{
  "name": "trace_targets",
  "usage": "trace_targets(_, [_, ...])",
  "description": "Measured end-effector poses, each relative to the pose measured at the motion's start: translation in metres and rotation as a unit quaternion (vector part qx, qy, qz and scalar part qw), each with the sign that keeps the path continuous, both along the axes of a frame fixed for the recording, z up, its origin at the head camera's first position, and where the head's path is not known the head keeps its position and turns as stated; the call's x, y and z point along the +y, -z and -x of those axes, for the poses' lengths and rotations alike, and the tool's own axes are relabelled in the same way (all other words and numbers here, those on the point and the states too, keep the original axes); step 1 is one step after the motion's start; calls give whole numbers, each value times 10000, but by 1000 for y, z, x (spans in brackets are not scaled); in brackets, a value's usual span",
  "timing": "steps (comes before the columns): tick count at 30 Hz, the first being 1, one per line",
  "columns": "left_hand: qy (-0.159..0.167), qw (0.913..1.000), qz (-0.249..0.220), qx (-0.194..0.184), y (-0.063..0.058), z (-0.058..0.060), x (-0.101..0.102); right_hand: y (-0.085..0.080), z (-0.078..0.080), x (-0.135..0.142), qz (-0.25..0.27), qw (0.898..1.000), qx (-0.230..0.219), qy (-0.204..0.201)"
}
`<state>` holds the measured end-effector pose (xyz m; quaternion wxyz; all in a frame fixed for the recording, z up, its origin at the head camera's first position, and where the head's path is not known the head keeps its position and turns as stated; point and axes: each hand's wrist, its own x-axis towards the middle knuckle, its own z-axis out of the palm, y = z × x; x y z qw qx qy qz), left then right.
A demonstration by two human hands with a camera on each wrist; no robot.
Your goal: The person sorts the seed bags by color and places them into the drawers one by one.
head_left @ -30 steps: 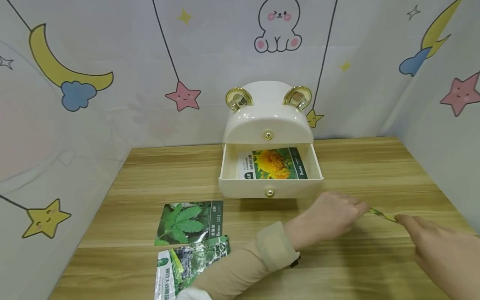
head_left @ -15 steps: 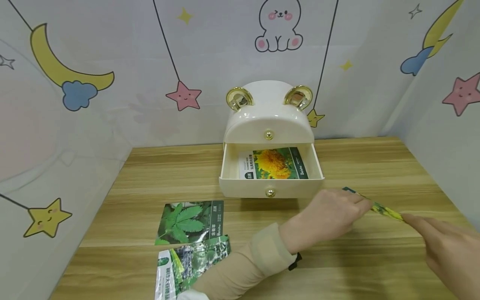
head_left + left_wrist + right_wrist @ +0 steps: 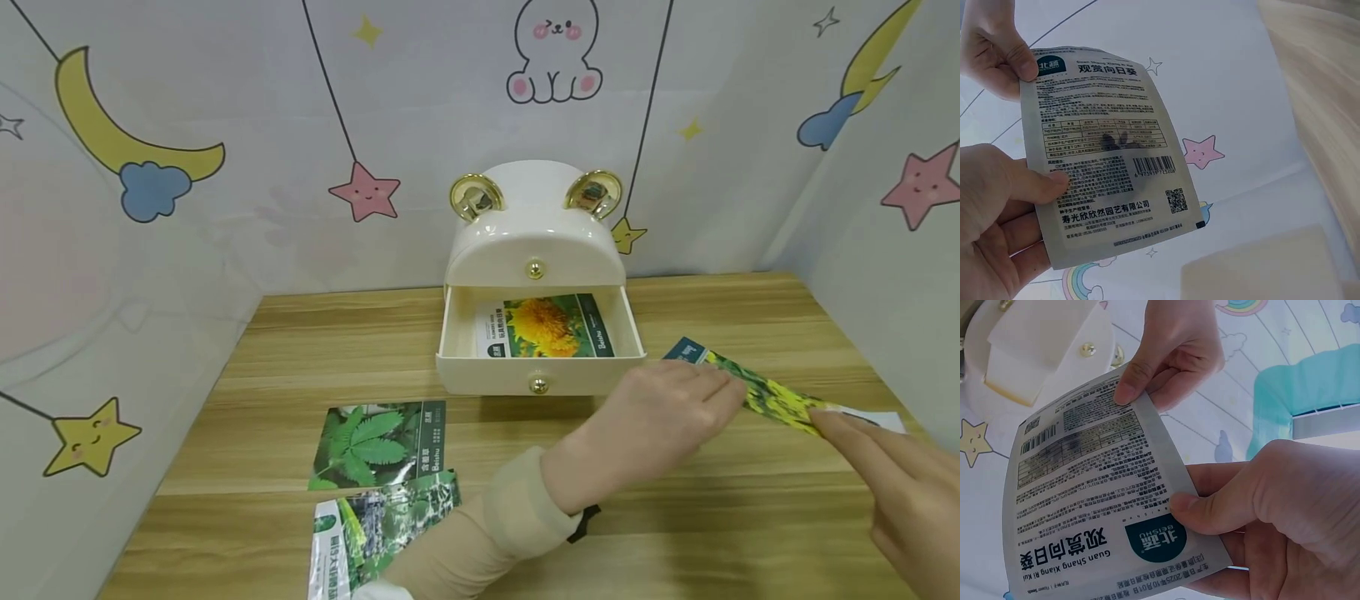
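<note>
Both hands hold one seed packet (image 3: 783, 400), pinched along the edge nearest the person. My left hand (image 3: 652, 425) grips it toward its dark-banded end, and my right hand (image 3: 900, 492) pinches it near the white end. In the head view its yellow-flower front shows as a narrow, tilted strip. The left wrist view shows the printed back of the packet (image 3: 1104, 156), with the left thumb (image 3: 1047, 186) pressed on it. In the right wrist view the right thumb (image 3: 1200, 509) lies beside the green logo.
A white bear-eared box (image 3: 536, 225) stands at the back, its lower drawer (image 3: 540, 377) pulled out with an orange-flower packet (image 3: 555, 327) inside. To the left lie a green-leaf packet (image 3: 375, 446) and a glossy packet (image 3: 397, 512), partly covered by the left sleeve (image 3: 480, 533).
The held packet has turned from nearly edge-on, so more of its yellow-flower front shows in the head view. My right hand has shifted slightly right, and my left hand slightly left.
</note>
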<state>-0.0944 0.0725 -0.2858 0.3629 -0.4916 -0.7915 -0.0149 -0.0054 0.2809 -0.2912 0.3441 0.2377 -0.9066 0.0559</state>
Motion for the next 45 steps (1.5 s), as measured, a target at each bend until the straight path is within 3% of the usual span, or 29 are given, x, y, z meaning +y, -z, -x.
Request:
trace_targets(3, [-52, 9998, -21, 194, -4, -1, -6, 10, 4, 15, -130, 9999, -48, -63])
trace_targets(5, [-84, 9996, -77, 264, -6, -1, -11, 29, 12, 33, -77, 9999, 87, -84])
trace_targets(8, [-130, 9991, -92, 382, -8, -1, -17, 29, 15, 36, -171, 9998, -24, -83])
trace_targets(10, [-157, 9989, -108, 425, -9, -1, -22, 19, 16, 25, -131, 9998, 66, -150])
trace_targets(12, [-193, 9987, -156, 453, -10, -2, -27, -8, 11, 1, -259, 9995, -66, -171])
trace_targets(14, [-253, 9983, -200, 478, -11, -2, -32, -24, 10, -17, -308, 9992, 89, -239])
trace_targets(19, [-375, 9971, -286, 604, -12, -1, -42, -39, 12, -35, -554, 9979, 153, -293])
trace_targets(23, [-469, 9961, -417, 628, -10, 0, -49, -36, 16, -38, -580, 9982, 109, -132])
trace_targets(26, [-530, 9958, -541, 517, -8, 1, -55, -32, 22, -42, -418, 9982, 364, -215])
trace_targets(36, [-786, 9941, -575, 469, -3, 6, -76, -20, 49, -55, -181, 9950, 646, -746])
trace_targets(45, [-1035, 9919, -708, 196, 3, 14, -97, -7, 77, -73, 103, 9885, 929, -1191])
